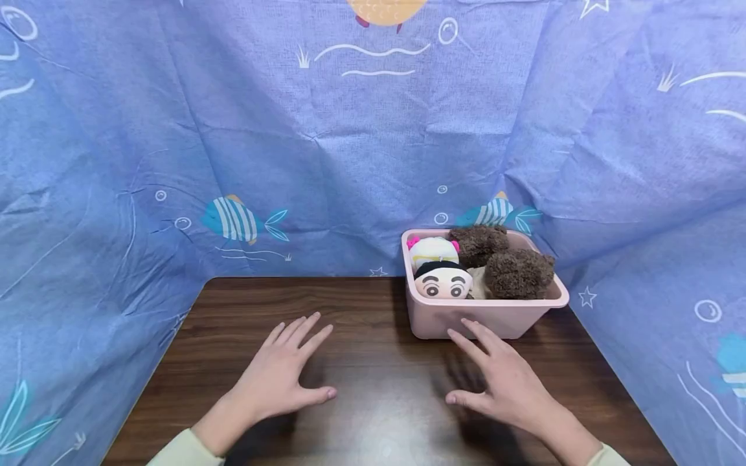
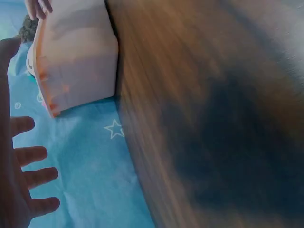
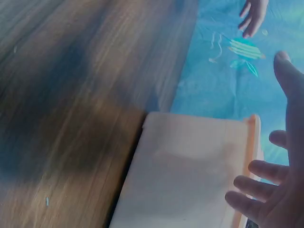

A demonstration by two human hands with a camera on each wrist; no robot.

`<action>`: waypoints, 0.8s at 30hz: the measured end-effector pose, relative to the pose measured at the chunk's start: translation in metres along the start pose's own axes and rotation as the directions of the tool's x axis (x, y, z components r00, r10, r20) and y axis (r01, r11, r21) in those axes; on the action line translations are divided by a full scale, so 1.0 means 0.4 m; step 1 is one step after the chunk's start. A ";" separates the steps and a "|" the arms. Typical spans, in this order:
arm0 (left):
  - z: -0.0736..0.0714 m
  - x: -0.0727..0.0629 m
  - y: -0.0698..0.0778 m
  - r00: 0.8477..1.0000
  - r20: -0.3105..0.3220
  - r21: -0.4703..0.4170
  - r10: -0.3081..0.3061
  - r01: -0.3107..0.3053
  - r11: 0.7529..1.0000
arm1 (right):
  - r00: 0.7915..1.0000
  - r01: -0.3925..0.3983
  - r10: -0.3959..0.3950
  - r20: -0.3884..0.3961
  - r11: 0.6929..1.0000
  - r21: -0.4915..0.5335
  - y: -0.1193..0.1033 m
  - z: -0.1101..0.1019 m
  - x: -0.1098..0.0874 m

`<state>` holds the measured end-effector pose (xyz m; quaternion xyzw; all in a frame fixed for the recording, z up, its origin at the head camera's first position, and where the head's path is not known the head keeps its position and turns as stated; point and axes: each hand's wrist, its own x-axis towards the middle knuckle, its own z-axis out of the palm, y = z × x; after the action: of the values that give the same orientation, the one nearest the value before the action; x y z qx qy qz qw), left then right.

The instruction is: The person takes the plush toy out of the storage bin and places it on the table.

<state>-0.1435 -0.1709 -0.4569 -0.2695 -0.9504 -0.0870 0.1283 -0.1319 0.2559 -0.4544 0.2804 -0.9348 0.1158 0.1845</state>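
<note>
Above the left half of the table, my left hand [image 1: 278, 374] is spread with the thumb held apart, holding nothing. My right hand [image 1: 506, 378] hovers in front of a pink bin [image 1: 478, 318], fingers spread and likewise without any object. In the head view its fingertips overlap the bin's front wall; contact cannot be told. Inside the bin lie a doll with a black-capped face [image 1: 443, 283], a white plush with pink ends [image 1: 434, 251], and brown fuzzy plush [image 1: 519, 273] at the right, with more brown plush [image 1: 479, 244] behind. Their lower parts are hidden by the bin.
The dark wood-grain table [image 1: 361, 362] carries the bin at its back right. A blue cloth [image 1: 350, 162] printed with fish hangs behind the table and along both sides. Both hands cast shadows on the tabletop.
</note>
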 end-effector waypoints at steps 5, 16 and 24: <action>-0.009 0.079 -0.005 1.000 -0.002 -0.044 0.005 -0.005 0.999 | 0.986 -0.131 0.142 -0.089 0.984 0.118 0.015 -0.026 0.009; -0.016 0.340 0.043 1.000 0.019 -0.274 -0.013 0.018 0.961 | 0.766 -0.387 0.639 -0.060 0.534 0.752 0.089 -0.031 0.014; -0.042 0.484 0.090 0.998 0.039 -0.447 0.046 -0.023 0.894 | 0.572 -0.310 0.812 0.113 0.087 0.947 0.110 -0.022 0.025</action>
<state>-0.2800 -0.0498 -0.3812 -0.3106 -0.9030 -0.2938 0.0414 -0.1621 0.2900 -0.4472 -0.1045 -0.6614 0.7283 0.1459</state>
